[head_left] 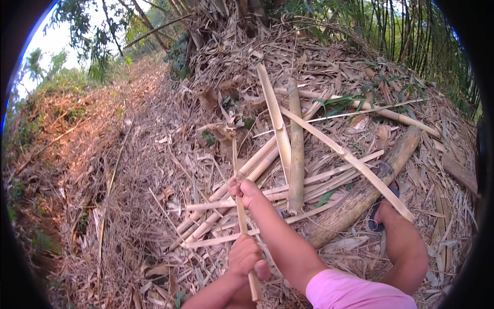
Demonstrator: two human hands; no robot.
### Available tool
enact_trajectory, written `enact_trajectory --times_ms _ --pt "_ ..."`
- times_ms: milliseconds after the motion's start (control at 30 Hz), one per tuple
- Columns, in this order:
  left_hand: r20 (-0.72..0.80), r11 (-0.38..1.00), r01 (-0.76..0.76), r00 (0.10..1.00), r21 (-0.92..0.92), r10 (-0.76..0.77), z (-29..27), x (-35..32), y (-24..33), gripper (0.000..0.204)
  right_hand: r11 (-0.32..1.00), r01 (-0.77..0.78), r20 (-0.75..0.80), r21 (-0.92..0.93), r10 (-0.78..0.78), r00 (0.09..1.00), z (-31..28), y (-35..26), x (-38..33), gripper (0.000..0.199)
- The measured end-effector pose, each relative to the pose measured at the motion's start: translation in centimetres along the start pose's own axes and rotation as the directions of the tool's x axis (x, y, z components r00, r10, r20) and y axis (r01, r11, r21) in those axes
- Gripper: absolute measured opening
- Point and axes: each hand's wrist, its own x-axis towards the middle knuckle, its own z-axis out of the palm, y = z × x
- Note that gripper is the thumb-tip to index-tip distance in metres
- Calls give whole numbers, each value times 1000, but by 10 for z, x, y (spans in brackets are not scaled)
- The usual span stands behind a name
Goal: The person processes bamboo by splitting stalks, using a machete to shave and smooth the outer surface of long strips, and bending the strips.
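My left hand [244, 255] grips the lower part of a thin split bamboo strip [240, 211] that stands nearly upright in front of me. My right hand [243, 191] is closed around the same strip higher up, with the pink-sleeved arm reaching across. The strip's top end rises above my right hand and its bottom end sticks out below my left hand. Behind the hands lies a pile of split bamboo slats [280, 170] crossing one another on the ground.
A thick bamboo log [360, 195] lies to the right of the pile, with my bare leg and sandalled foot [383, 213] beside it. Dry leaves and husks [128, 206] cover the slope. A dirt path [87, 123] runs up on the left, and green bamboo stems [401, 31] stand behind.
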Motion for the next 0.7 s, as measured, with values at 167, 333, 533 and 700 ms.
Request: enact_trajectory --times_ms 167,333,533,700 --pt "-168 984 179 969 -24 -180 -1 46 -5 38 960 269 128 -81 -257 958 42 -34 -3 19" --pt "-438 887 272 792 -372 -426 -15 201 -93 52 852 356 207 -383 -297 932 131 -41 -30 38" --pt "-327 899 399 838 -180 -437 -26 328 -110 52 628 328 183 -706 -286 941 48 -6 -114 49" --pt "168 976 215 964 -42 -205 80 165 -62 17 692 237 -152 -682 -452 879 -119 -5 -202 41"
